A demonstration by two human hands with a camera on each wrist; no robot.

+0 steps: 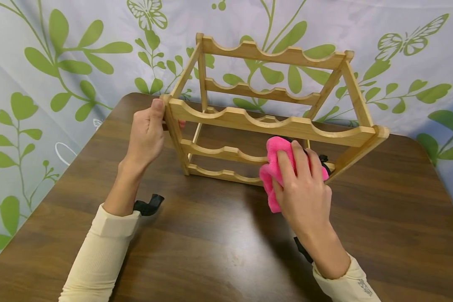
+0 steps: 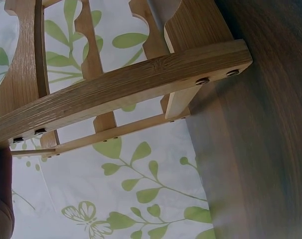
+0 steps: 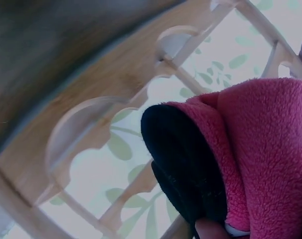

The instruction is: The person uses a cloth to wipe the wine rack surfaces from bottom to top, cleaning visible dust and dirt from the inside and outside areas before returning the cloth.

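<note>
A light wooden wine rack point(image 1: 230, 115) with scalloped rails stands on the table. My left hand point(image 1: 145, 136) grips its left front post near the top, thumb at the upper corner. In the left wrist view, that side post point(image 2: 126, 87) crosses the picture, with dark screw heads in it. My right hand point(image 1: 305, 195) holds a fluffy pink cloth point(image 1: 272, 170) against the right part of the lower front rails. A smooth black piece point(image 3: 183, 154) shows along the edge of the cloth in the right wrist view; its kind is unclear. The cloth hides part of those rails.
The brown wood-grain table point(image 1: 196, 251) runs under the rack and both arms. Behind it hangs a pale curtain point(image 1: 98, 75) printed with green leaves and butterflies. Black curved pieces point(image 1: 149, 205) sit at the wrists.
</note>
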